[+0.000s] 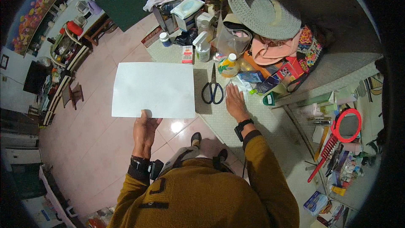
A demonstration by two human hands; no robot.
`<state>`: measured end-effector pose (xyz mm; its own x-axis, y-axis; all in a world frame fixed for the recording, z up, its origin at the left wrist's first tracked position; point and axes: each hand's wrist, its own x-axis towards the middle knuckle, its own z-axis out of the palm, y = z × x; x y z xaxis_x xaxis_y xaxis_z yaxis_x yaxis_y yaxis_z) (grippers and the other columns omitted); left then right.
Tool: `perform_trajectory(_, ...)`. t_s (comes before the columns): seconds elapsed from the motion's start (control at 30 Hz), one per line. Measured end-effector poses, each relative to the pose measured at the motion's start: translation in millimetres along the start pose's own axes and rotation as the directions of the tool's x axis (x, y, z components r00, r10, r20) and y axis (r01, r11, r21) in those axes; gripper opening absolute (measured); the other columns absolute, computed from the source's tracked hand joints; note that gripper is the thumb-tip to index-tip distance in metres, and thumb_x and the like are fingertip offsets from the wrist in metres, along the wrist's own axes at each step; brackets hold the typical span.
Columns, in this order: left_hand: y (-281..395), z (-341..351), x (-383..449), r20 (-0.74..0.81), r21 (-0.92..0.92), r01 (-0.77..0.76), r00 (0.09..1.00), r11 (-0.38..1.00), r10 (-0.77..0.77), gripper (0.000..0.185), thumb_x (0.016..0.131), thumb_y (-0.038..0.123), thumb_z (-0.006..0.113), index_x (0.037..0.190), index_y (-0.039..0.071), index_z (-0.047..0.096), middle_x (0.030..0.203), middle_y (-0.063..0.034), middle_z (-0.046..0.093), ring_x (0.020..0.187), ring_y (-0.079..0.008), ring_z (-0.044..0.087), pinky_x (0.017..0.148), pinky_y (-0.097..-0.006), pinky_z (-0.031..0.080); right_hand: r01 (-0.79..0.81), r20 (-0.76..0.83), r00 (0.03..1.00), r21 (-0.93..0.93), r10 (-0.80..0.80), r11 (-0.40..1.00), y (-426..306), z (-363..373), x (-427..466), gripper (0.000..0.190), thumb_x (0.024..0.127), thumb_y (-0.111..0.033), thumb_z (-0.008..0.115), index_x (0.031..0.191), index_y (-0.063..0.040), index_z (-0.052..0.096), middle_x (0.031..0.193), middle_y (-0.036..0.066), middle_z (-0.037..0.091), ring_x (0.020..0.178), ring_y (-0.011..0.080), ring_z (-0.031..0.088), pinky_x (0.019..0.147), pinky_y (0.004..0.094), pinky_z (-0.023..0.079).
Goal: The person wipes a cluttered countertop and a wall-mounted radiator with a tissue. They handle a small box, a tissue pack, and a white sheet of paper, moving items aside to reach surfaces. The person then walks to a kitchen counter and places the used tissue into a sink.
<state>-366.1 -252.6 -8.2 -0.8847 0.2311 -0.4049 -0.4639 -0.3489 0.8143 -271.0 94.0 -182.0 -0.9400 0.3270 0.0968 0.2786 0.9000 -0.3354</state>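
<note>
A blank sheet of white paper (154,90) is held out flat by my left hand (144,134), thumb on top at its near edge and fingers beneath. To the right of the sheet, a pair of scissors (213,87) with dark handles lies on the pale tabletop (218,123), blades pointing away from me. My right hand (235,103) rests palm down just right of the scissors' handles, fingers stretched forward and holding nothing that I can see. Its fingertips touch or lie over a clear plastic bag (239,84).
Beyond my right hand stand a yellow bottle (229,66), a white spray bottle (202,48), a small white jar (165,39) and a woven hat (264,9). A red-framed mirror (347,125) and a red comb (324,156) lie far right. Tiled floor (91,126) stretches left.
</note>
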Motion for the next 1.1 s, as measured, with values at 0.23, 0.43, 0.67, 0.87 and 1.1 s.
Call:
perform_trajectory(0.23,8,5,17,0.080,0.047,-0.006,0.997,0.999,0.002,0.038,0.099,0.036,0.051,0.108,-0.001,0.053,0.106,-0.0130,0.060,0.097,-0.0254,0.061,0.090,-0.0416,0.051,-0.015,0.033,0.999,0.024,0.015,1.000,-13,-4,-22,0.051,0.097,-0.018,0.043,0.145,-0.004,0.033,0.154,0.012,0.026,0.143,0.0316,0.023,0.114,0.0506,0.019)
perform_trajectory(0.43,4,21,24,0.098,0.043,0.018,0.995,0.999,-0.022,0.036,0.099,0.036,0.051,0.105,0.001,0.054,0.102,-0.0093,0.061,0.095,-0.0232,0.063,0.088,-0.0398,0.052,0.059,0.248,0.965,0.092,-0.080,0.994,-67,-7,-107,0.059,0.097,-0.023,0.045,0.150,-0.006,0.026,0.157,0.014,0.019,0.145,0.0321,0.016,0.116,0.0512,0.009)
perform_trajectory(0.67,-19,54,19,0.243,0.111,0.107,0.961,0.988,-0.131,0.036,0.098,0.036,0.053,0.105,0.001,0.056,0.103,-0.0111,0.062,0.094,-0.0228,0.064,0.086,-0.0394,0.053,-0.008,0.133,0.991,0.207,-0.020,0.978,-76,8,-122,0.058,0.096,-0.026,0.047,0.149,-0.009,0.029,0.154,0.011,0.027,0.144,0.0289,0.018,0.117,0.0480,0.008)
perform_trajectory(0.87,-43,89,10,0.273,0.144,0.166,0.941,0.976,-0.200,0.030,0.099,0.029,0.051,0.100,-0.001,0.056,0.097,-0.0127,0.063,0.086,-0.0214,0.064,0.082,-0.0359,0.053,-0.342,-0.065,0.938,-0.047,0.339,0.938,21,-28,-211,0.049,0.101,-0.021,0.039,0.148,-0.009,0.032,0.155,0.009,0.027,0.143,0.0255,0.024,0.117,0.0437,0.014)
perform_trajectory(1.1,-52,91,1,0.291,0.146,0.204,0.926,0.968,-0.239,0.031,0.098,0.030,0.054,0.098,-0.001,0.056,0.097,-0.0131,0.064,0.086,-0.0217,0.064,0.082,-0.0363,0.053,-0.449,-0.172,0.893,-0.267,0.416,0.853,18,-4,-216,0.059,0.098,-0.029,0.044,0.149,-0.005,0.027,0.158,0.010,0.017,0.145,0.0291,0.017,0.115,0.0500,0.015)
